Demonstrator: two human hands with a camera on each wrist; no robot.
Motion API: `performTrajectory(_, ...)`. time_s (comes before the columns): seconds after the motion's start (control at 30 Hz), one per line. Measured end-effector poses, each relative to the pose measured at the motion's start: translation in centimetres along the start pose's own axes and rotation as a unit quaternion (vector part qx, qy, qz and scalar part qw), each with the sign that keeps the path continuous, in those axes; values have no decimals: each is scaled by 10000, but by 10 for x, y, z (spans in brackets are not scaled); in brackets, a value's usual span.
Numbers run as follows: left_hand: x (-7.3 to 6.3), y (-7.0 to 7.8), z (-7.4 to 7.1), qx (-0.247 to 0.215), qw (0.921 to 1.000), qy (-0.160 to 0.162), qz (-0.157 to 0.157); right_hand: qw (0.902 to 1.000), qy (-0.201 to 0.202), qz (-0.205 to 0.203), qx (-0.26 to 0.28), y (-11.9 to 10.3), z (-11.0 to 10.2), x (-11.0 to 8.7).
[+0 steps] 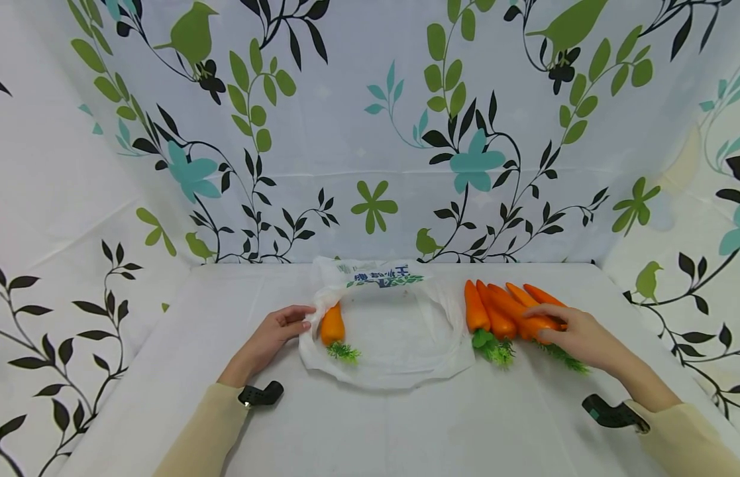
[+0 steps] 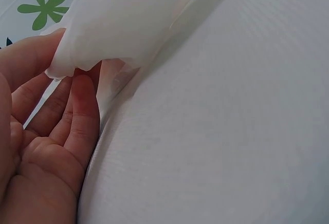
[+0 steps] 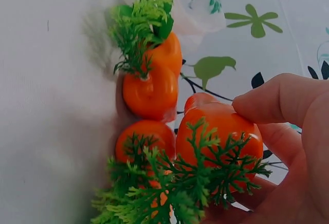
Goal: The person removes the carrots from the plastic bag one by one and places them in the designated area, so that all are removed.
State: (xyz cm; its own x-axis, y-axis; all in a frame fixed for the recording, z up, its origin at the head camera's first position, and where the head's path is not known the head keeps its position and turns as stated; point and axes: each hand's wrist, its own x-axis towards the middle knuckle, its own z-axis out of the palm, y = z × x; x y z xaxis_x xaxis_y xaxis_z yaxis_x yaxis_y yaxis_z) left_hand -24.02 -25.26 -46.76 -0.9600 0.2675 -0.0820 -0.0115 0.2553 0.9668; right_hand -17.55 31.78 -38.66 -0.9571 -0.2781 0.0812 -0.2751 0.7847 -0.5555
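My left hand (image 1: pixel 271 341) pinches the left edge of a white plastic bag (image 1: pixel 387 377), which lies on the table with its mouth spread wide. In the left wrist view, thumb and fingertips meet on the bag's thin film (image 2: pixel 123 23). Just inside the bag's left side is one orange toy carrot (image 1: pixel 332 323) with green leaves. To the right of the bag, several more toy carrots (image 1: pixel 475 308) lie side by side. My right hand (image 1: pixel 584 336) grips a carrot (image 3: pixel 216 131) on top of that pile, thumb and fingers around its thick leafy end.
A white cloth covers the table (image 1: pixel 370 437). Behind it hangs a curtain (image 1: pixel 322 132) printed with leaves, flowers and birds. Dark wrist straps with camera mounts (image 1: pixel 262 394) sit on both forearms.
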Motion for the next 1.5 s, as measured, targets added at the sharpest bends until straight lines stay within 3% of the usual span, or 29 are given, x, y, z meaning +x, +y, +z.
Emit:
performTrajectory(0.53,-2,1,0,47,9999,-20,86,9997,106,87,-216,28,-17,-3)
performTrajectory(1.03,-1,0,1,90,9999,-22,56,9994,72,312,-87,53,-32,-4)
performTrajectory(1.5,-2,2,1,68,9999,75,-13,9973,72,733,50,68,-42,-3)
